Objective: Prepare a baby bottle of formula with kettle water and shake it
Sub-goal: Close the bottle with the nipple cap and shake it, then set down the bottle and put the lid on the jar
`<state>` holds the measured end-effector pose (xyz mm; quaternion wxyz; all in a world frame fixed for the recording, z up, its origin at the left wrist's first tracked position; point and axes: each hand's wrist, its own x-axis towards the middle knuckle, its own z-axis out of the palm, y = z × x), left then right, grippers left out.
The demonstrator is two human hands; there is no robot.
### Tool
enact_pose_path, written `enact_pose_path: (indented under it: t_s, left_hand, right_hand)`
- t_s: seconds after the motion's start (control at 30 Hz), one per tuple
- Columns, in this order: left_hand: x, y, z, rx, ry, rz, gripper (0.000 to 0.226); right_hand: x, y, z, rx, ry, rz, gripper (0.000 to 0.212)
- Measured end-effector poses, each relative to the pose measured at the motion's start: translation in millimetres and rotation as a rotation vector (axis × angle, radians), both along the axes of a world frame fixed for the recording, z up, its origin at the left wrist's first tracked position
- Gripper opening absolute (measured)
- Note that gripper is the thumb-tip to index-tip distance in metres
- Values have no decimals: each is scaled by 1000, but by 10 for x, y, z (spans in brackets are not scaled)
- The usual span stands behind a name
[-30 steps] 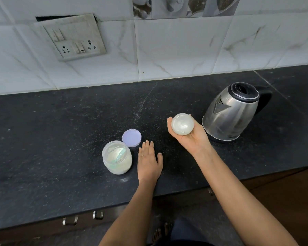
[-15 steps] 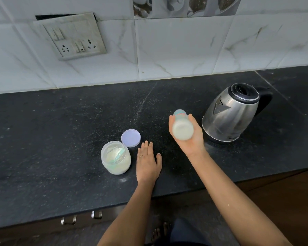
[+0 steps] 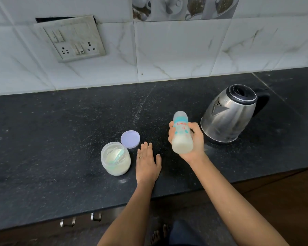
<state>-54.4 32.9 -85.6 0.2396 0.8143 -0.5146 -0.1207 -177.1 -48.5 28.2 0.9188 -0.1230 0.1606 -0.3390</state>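
Right hand: we see the right hand wrapped round the baby bottle, gripping it above the counter, just left of the kettle.
Baby bottle: it is tilted, with the capped end away from us and the base toward us. Milky white liquid sits in its lower part.
Left hand: the left hand lies flat on the counter, palm down, fingers straight and together, holding nothing.
Formula jar: the formula jar stands open just left of that hand. We think a greenish scoop lies in the powder, though it is blurred.
Lid: the lilac lid lies just behind the jar.
Kettle: steel, standing upright on the counter.
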Motion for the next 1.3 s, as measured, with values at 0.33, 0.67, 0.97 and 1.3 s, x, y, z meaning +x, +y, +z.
enact_pose_path:
  t_s: [0.33,0.67,0.97,1.3]
  left_hand:
    - [-4,5,11,-13,-1,3,57]
    - [2,-5,-6,0,-19,-6,58]
    - [6,7,-14,-6,-39,-9,58]
    - [-9,23,-1,-16,-40,-9,57]
  right_hand:
    - [-31,-143,3,-66,183,-4,69]
    - [-160,-448,78,-609,855,-85,30]
    - [-300,-681,-80,-1136,1026,241,62]
    - [-349,-607,-139,-1175,994,399,58]
